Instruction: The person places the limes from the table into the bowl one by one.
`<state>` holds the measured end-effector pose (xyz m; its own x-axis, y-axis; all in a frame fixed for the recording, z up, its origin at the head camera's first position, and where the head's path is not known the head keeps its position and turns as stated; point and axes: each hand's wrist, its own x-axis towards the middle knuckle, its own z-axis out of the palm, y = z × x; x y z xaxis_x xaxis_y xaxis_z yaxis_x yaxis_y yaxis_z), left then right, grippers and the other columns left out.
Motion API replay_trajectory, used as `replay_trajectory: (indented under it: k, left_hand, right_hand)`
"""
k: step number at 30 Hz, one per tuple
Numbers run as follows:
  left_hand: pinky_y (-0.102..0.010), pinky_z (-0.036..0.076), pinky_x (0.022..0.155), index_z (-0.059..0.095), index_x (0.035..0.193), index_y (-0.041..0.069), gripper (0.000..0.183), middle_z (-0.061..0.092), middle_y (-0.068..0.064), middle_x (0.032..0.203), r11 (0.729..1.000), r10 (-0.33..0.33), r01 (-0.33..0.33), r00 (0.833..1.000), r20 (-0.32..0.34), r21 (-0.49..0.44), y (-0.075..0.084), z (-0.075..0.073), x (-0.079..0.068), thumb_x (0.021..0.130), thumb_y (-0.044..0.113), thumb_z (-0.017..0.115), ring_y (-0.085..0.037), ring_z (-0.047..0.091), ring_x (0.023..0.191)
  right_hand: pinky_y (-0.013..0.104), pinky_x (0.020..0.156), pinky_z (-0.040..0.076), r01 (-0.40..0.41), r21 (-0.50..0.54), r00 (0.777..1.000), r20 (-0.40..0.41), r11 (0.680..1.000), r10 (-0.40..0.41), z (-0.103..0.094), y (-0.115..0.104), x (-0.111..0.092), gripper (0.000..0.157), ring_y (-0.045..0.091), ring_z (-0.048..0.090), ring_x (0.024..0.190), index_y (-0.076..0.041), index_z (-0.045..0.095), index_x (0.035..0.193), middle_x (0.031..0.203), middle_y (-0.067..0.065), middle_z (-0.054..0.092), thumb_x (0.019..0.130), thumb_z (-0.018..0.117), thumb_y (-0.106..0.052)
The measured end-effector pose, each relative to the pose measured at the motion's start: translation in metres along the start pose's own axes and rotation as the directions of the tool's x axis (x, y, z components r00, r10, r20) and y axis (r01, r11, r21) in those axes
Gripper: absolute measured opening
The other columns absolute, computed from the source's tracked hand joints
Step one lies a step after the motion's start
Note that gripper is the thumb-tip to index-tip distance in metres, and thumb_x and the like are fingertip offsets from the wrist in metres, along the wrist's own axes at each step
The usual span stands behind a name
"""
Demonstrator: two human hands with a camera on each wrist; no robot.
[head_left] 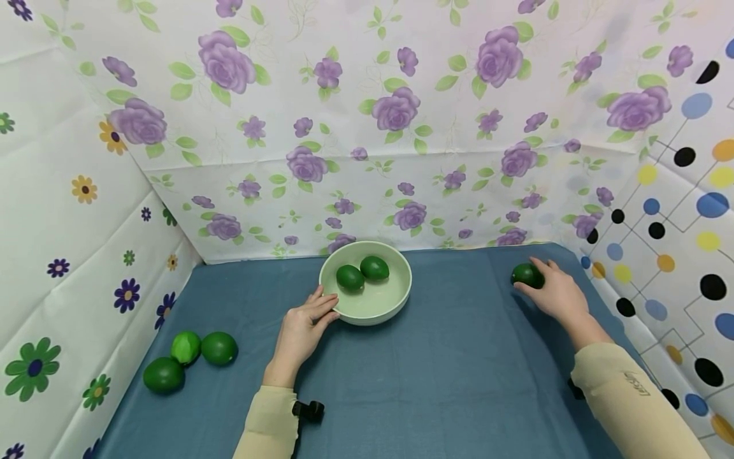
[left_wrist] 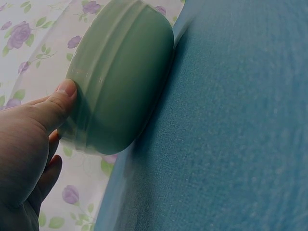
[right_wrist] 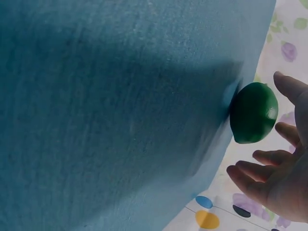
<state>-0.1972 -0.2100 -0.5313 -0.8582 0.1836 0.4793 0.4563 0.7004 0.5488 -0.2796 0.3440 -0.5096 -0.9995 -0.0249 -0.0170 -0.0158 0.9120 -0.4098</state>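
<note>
A pale green bowl [head_left: 371,313] stands on the blue cloth near the back, with two dark green limes [head_left: 350,278] inside it. My left hand [head_left: 302,333] pinches the bowl's near-left rim, the thumb [left_wrist: 66,91] on the outer wall and fingers over the edge. Far to the right, another dark green lime [right_wrist: 253,113] sits on the cloth. Around this lime my right hand [head_left: 555,290] is spread, thumb and forefinger at either side. The right wrist view shows a gap between the lime and the fingers.
Three more limes sit at the left, a lighter ridged one [head_left: 186,347] between two smooth dark ones [head_left: 219,349]. Flower-patterned sheets [head_left: 367,159] rise at the back and left; a dotted sheet [head_left: 676,255] borders the right side. The blue cloth [head_left: 436,382] covers the table.
</note>
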Motion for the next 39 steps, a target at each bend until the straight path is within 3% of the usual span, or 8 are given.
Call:
replay_trajectory:
  k: [9, 17, 23, 32, 39]
  left_hand:
    - [-0.043, 0.046, 0.119, 0.078, 0.132, 0.013, 0.037, 0.072, -0.005, 0.136, 1.0, -0.006, 0.006, 1.0, 0.003, 0.002, 0.002, -0.001, 0.0, 0.096, 0.022, 0.081, -0.021, 0.053, 0.145]
    - [-0.043, 0.045, 0.12, 0.078, 0.132, 0.011, 0.037, 0.073, -0.008, 0.135, 1.0, -0.001, 0.001, 1.0, 0.004, -0.011, 0.002, -0.001, 0.0, 0.096, 0.021, 0.081, -0.021, 0.053, 0.145]
    - [-0.043, 0.045, 0.12, 0.078, 0.132, 0.01, 0.037, 0.073, -0.008, 0.135, 1.0, -0.003, 0.003, 1.0, 0.005, -0.016, 0.002, -0.001, 0.0, 0.096, 0.021, 0.081, -0.021, 0.053, 0.145]
    - [-0.044, 0.045, 0.12, 0.078, 0.132, 0.009, 0.037, 0.073, -0.01, 0.135, 1.0, 0.013, -0.013, 1.0, -0.003, -0.014, 0.004, -0.003, 0.0, 0.096, 0.02, 0.081, -0.024, 0.054, 0.144]
    - [-0.043, 0.045, 0.12, 0.078, 0.131, 0.007, 0.038, 0.073, -0.008, 0.135, 1.0, 0.004, -0.004, 1.0, 0.002, -0.014, 0.004, -0.002, 0.0, 0.096, 0.02, 0.081, -0.023, 0.054, 0.144]
  right_hand:
    - [0.078, 0.086, 0.048, -0.036, -0.015, 0.999, 0.012, 0.999, 0.036, 0.002, -0.004, 0.006, 0.093, 0.071, 0.038, 0.133, -0.008, 0.029, 0.17, 0.166, 0.042, 0.019, 0.103, 0.066, -0.06]
    - [0.06, 0.068, 0.054, -0.047, -0.016, 0.999, 0.002, 0.999, 0.047, 0.0, -0.004, 0.011, 0.079, 0.06, 0.059, 0.112, -0.002, 0.041, 0.164, 0.154, 0.039, 0.044, 0.106, 0.066, -0.05]
    - [0.056, 0.067, 0.055, -0.072, 0.038, 0.997, -0.025, 0.997, 0.073, 0.0, -0.008, 0.014, 0.071, 0.053, 0.064, 0.102, -0.002, 0.051, 0.156, 0.134, 0.038, 0.058, 0.104, 0.069, -0.047]
    - [0.053, 0.066, 0.056, -0.111, 0.078, 0.993, -0.024, 0.991, 0.113, 0.004, -0.014, 0.021, 0.065, 0.051, 0.065, 0.098, 0.004, 0.05, 0.147, 0.126, 0.039, 0.057, 0.102, 0.075, -0.037]
    - [0.06, 0.074, 0.056, -0.117, 0.082, 0.993, 0.011, 0.99, 0.117, 0.0, -0.01, 0.024, 0.077, 0.056, 0.059, 0.109, 0.004, 0.045, 0.157, 0.136, 0.042, 0.051, 0.101, 0.074, -0.041]
